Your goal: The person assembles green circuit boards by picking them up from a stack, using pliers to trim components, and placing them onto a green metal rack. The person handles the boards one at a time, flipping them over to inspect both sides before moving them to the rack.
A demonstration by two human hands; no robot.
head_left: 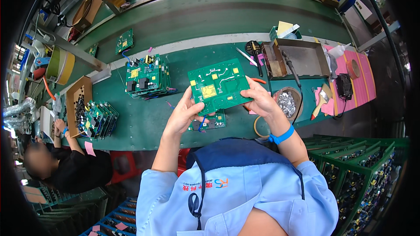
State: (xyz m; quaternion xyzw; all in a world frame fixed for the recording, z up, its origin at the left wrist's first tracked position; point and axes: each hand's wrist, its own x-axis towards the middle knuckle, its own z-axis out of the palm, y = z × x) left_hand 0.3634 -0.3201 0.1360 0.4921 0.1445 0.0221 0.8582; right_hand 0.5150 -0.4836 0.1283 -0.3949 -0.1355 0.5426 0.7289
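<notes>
A green circuit board [225, 88] with yellow patches is held up over the bench in both my hands. Along its lower left edge my left hand [187, 112] grips it, thumb on the upper face. My right hand [261, 100] pinches the right edge, and a blue band circles that wrist. Beneath it, partly hidden, a second circuit board [214, 121] with a blue wire lies on the green bench. To the left stands a stack of populated circuit boards [146, 76].
Right of my hands are a bowl of silvery scraps [287, 100], a soldering iron [291, 68], a metal tray [306, 77], a brush [322, 99] and a tape roll [261, 127]. At left, more upright boards [101, 120] stand near a co-worker [78, 166]. A green rack [363, 179] is at lower right.
</notes>
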